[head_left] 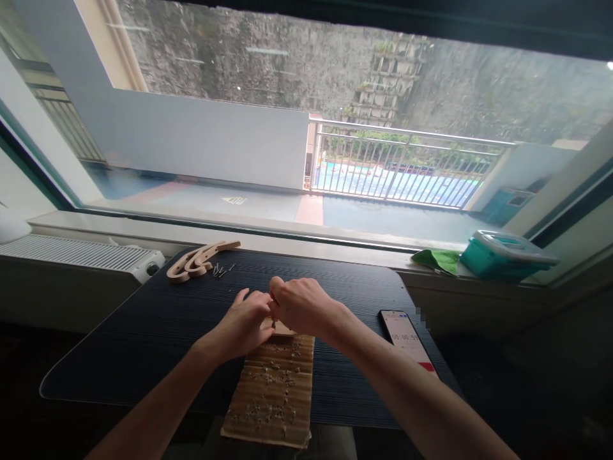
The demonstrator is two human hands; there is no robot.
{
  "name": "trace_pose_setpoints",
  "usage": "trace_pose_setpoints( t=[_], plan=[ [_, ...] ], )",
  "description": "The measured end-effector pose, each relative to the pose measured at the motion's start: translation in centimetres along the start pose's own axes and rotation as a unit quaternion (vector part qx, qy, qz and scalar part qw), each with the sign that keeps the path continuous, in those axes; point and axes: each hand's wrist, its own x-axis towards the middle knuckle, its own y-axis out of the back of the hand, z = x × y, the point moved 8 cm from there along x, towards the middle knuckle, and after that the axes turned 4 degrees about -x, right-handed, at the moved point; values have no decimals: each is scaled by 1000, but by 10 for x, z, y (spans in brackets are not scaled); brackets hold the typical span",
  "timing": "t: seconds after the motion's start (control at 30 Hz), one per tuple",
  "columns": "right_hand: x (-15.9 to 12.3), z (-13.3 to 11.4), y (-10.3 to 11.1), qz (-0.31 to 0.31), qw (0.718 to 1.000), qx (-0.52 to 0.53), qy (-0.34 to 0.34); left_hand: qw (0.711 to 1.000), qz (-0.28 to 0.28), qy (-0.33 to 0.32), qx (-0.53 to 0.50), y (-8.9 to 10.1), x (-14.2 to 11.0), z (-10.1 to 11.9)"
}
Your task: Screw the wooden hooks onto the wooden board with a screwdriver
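Note:
My right hand (304,308) is closed in a fist over a light wooden piece (283,328). What its fingers grip is hidden from this angle. Right against it, my left hand (242,324) has its thumb and fingertips drawn together, with one finger raised. A thin dark metal bit (273,324) shows by the left thumb, too small to name. Beneath the wooden piece and toward me lies a strip of corrugated cardboard (272,390), its surface pitted with many small holes and reaching past the table's front edge.
Curved wooden pieces (194,262) lie at the back left of the dark table (143,345), beside several loose screws (219,271). A phone (409,342) showing a timer rests at the right. A green cloth (438,260) and a teal box (505,255) sit on the windowsill.

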Motion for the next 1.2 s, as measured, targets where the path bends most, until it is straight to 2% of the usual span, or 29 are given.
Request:
trace_pose_setpoints(
  t=[0.37, 0.6, 0.8, 1.0, 1.2],
  plan=[
    [3, -7, 0, -22, 999, -19, 20, 999, -45, 3, -1, -8, 2, -4],
    [7, -13, 2, -45, 999, -16, 19, 999, -31, 21, -16, -8, 0, -5],
    [5, -12, 5, -62, 998, 2, 22, 999, -42, 20, -29, -9, -2, -5],
    [9, -11, 5, -70, 997, -3, 13, 998, -21, 2, -57, -7, 1, -6],
    [6, -10, 8, -63, 998, -10, 14, 997, -36, -14, -60, -9, 2, -6]
  ],
)
